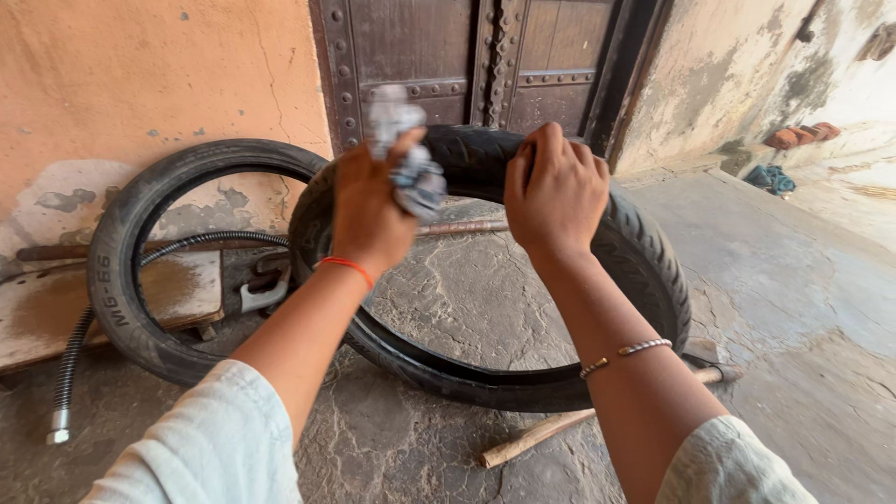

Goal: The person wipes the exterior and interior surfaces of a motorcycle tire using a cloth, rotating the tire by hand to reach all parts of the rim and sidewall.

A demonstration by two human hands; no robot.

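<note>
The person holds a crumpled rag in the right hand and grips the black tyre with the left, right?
Not quite. The head view shows the hands swapped: the left hand holds the crumpled rag, and the right hand grips the black tyre.

Black tyre (644, 271), grey-white rag (406, 154), orange wall (140, 75).
</note>
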